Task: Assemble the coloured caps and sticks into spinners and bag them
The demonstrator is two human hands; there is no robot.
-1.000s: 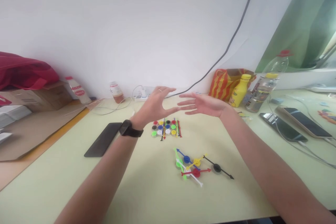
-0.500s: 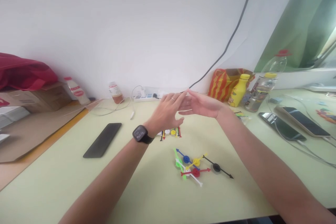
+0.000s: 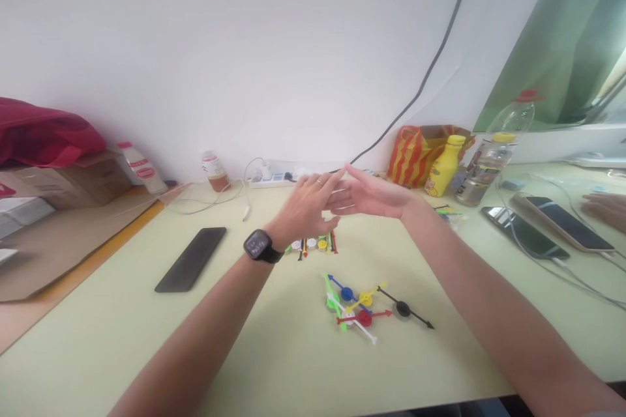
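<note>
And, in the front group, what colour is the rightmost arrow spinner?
The rightmost arrow spinner is black; see the head view.

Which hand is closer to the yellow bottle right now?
Right. The right hand is raised to the left of the yellow bottle, not touching it. The left hand is farther left, on the other side of the right hand from the bottle.

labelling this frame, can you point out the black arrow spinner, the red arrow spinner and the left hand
Black arrow spinner (image 3: 403, 309): head view, on its round hub.
Red arrow spinner (image 3: 364, 318): head view, on its round hub.
Left hand (image 3: 304, 210): head view, on the back of the hand.
</note>
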